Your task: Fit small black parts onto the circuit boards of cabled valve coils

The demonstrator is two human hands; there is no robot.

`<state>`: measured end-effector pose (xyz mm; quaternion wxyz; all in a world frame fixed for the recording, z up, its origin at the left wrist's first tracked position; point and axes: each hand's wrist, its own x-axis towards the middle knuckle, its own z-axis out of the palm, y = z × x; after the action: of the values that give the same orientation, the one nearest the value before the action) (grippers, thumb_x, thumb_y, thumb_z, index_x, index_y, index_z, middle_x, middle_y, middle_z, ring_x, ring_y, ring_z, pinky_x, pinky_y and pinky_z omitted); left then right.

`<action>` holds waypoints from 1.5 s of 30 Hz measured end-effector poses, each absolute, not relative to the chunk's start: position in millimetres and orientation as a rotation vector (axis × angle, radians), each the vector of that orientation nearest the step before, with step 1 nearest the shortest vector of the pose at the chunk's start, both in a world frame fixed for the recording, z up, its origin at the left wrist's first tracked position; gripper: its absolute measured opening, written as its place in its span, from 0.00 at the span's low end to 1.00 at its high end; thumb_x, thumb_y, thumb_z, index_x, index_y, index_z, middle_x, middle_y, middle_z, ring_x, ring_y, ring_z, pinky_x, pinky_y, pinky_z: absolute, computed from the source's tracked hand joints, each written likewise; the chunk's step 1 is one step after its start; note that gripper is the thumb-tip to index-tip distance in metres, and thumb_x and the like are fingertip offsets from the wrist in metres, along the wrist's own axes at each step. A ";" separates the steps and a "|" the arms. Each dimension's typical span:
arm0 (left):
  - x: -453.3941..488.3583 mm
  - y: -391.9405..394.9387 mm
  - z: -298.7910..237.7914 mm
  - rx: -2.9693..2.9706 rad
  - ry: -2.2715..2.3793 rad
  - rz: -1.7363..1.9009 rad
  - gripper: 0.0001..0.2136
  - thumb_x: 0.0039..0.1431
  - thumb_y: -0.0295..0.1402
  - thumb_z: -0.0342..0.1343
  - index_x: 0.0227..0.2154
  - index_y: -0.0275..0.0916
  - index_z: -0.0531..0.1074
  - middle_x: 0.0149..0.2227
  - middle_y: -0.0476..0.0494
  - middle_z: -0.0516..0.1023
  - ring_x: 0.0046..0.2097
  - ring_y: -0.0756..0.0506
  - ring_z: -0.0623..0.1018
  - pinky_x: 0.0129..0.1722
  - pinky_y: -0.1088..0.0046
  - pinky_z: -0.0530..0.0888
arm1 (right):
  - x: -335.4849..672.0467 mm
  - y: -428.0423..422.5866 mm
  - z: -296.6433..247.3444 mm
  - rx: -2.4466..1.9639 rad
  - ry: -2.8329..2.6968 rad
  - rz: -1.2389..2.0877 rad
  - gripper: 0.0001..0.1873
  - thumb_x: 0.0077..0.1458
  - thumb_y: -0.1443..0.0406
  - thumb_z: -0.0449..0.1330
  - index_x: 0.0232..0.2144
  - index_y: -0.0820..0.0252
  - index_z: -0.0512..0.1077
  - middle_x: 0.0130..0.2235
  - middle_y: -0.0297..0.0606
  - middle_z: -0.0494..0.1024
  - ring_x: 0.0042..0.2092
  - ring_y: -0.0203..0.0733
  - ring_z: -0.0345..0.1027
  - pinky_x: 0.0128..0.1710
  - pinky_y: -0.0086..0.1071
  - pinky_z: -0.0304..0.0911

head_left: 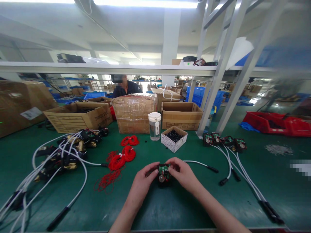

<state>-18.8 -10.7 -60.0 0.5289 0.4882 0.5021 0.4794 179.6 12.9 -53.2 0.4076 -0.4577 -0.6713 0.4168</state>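
Note:
Both my hands hold one small black module with a green circuit board [163, 175] just above the green bench top [170, 207]. My left hand [145, 177] grips its left side with curled fingers. My right hand [181, 171] pinches its top right edge. A white cable with a black plug [200, 164] runs from the module to the right. Bundles of red wire [121, 158] lie left of my hands.
A heap of similar modules with white cables [65, 152] lies at left, and a row of finished ones [224, 141] at right. A clear jar [155, 126], a small box of black parts [174, 138] and cardboard boxes [181, 115] stand behind. A person [125, 86] sits beyond.

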 end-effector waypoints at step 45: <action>-8.4 -30.9 -87.6 1.457 1.320 1.118 0.37 0.44 0.25 0.58 0.62 0.44 0.64 0.56 0.39 0.77 0.52 0.41 0.79 0.57 0.61 0.72 | 188.8 189.7 -0.4 -1.913 -2.180 0.377 0.16 0.64 0.58 0.60 0.50 0.59 0.72 0.52 0.42 0.75 0.49 0.45 0.72 0.49 0.44 0.71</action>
<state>-8.4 -30.9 -87.6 0.4256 0.5829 0.5282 0.4474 188.8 189.7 -0.4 0.1079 -0.6502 -0.7410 0.1282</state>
